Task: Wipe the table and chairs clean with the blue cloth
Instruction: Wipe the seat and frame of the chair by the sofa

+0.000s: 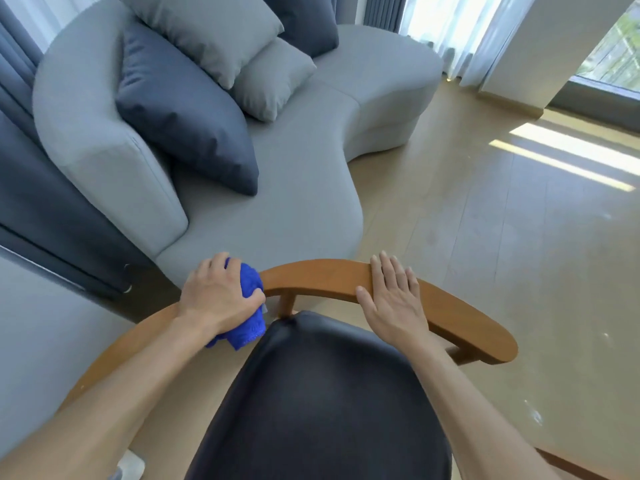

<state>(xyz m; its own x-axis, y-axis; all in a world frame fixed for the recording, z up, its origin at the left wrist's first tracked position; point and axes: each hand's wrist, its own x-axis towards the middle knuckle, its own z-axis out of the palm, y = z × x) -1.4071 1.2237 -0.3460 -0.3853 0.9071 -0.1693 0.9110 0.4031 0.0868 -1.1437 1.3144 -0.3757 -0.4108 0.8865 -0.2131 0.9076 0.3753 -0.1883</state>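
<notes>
A wooden chair with a curved brown backrest rail (322,277) and a dark padded seat (322,393) stands right below me. My left hand (216,296) is shut on the bunched blue cloth (251,308) and presses it onto the left part of the rail. Part of the cloth hangs down beside the seat. My right hand (394,299) lies flat, fingers spread, on the right part of the rail and holds nothing. No table is in view.
A curved grey sofa (304,188) with dark and light cushions (183,109) sits just behind the chair. Dark curtains (41,202) hang at the left. Pale wood floor (502,237) stretches to the right, towards a bright window.
</notes>
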